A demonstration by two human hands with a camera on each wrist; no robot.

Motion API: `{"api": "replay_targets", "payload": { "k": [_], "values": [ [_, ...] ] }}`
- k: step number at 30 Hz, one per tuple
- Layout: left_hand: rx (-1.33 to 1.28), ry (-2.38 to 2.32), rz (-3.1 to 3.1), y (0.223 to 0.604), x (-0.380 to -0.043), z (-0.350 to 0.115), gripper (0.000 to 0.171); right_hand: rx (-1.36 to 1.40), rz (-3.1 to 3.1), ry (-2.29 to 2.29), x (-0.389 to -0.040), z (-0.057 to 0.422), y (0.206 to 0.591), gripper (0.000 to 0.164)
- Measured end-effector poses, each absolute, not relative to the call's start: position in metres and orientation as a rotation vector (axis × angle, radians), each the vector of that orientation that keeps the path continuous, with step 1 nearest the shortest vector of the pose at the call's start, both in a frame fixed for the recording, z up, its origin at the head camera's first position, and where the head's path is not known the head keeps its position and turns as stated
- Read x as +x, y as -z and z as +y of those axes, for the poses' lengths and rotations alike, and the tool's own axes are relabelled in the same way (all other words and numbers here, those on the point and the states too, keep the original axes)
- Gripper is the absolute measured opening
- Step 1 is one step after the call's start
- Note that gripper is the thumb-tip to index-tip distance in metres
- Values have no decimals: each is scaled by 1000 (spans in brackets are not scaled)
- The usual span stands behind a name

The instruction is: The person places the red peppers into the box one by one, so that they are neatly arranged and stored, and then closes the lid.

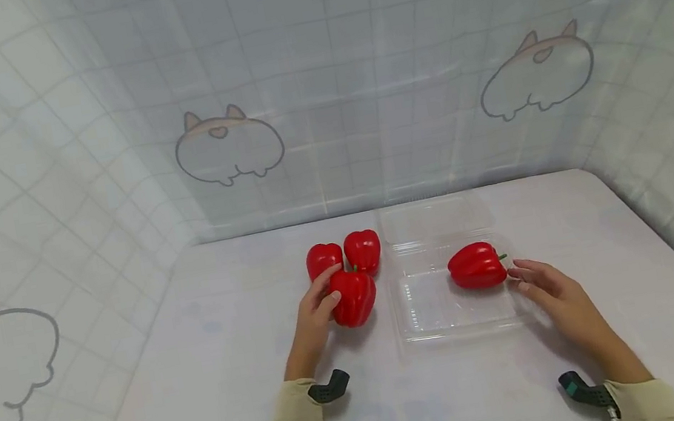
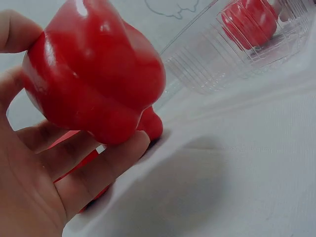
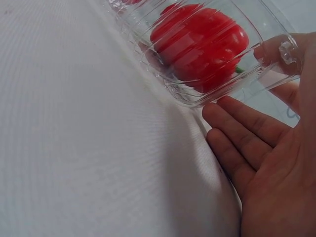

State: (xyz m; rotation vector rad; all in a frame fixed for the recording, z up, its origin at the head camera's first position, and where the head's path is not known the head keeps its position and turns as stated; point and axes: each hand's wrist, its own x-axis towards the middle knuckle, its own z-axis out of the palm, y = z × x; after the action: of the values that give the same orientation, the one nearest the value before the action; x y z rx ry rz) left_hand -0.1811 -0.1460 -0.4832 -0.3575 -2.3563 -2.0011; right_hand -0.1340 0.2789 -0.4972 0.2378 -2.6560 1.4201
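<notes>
My left hand (image 1: 317, 308) grips a red bell pepper (image 1: 356, 299), thumb and fingers round its side. In the left wrist view this bell pepper (image 2: 94, 69) hangs above the table, its shadow falling beside it. Two more bell peppers stand just behind, one on the left (image 1: 321, 258) and one on the right (image 1: 363, 249). On the right, my right hand (image 1: 554, 292) holds the near-right edge of a clear plastic container (image 1: 430, 335), several fingers against its outer wall. Inside that container a bell pepper (image 1: 477, 266) lies on its side, green stem toward the right hand.
The container's clear lid (image 1: 427, 219) lies folded back behind it. A white cloth covers the table (image 1: 221, 396). Sheeting with a grid and cartoon animal drawings rises as a wall (image 1: 356, 124) at the back and sides.
</notes>
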Motion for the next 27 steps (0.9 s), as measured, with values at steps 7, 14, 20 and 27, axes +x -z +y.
{"api": "replay_targets", "payload": {
  "k": [7, 14, 20, 27],
  "values": [
    [-320, 2041, -2313, 485, -178, -151, 55, 239, -2661, -1444, -133, 272, 499, 49],
    [-203, 2096, -2301, 489, -174, -154, 61, 199, -2688, -1430, -129, 269, 502, 49],
    [-185, 2096, -2304, 487, -173, -150, 70, 193, -2700, -1405, -129, 272, 503, 50],
    [-149, 2044, -2392, 480, -177, -142, 73, 198, -2664, -1377, -132, 274, 496, 48]
  ]
}}
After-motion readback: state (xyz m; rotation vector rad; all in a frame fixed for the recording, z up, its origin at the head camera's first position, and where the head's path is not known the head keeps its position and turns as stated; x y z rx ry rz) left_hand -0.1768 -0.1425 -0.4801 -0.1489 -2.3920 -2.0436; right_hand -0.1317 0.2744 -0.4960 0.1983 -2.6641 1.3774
